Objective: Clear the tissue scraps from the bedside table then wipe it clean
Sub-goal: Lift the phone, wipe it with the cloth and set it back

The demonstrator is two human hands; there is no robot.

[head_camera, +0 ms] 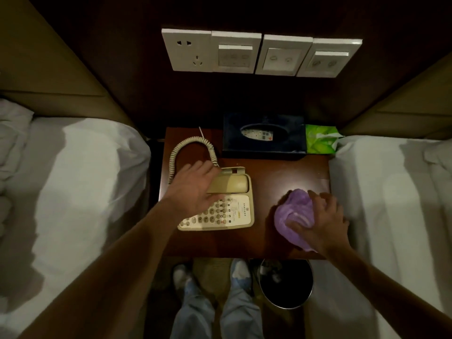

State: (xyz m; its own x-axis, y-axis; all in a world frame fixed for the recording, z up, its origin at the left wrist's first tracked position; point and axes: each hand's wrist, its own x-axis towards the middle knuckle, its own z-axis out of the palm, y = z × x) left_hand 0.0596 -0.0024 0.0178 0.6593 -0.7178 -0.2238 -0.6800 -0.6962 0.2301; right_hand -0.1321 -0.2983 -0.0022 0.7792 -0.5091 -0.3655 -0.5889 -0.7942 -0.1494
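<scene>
A dark wooden bedside table [274, 172] stands between two beds. My right hand [322, 221] presses a bunched purple cloth [296, 214] onto the table's right front part, fingers spread over the cloth. My left hand [195, 184] lies on the left side of a beige telephone [227, 201], fingers straight over the handset and keypad edge. No tissue scraps show on the tabletop. A black bin [286, 282] with pale scraps inside stands on the floor under the table's front edge.
A dark tissue box holder [264, 135] with a remote inside sits at the table's back, a green tissue pack [320, 139] beside it. White beds [80, 182] flank both sides. Switch panels [259, 53] hang on the wall. My feet [210, 272] stand below.
</scene>
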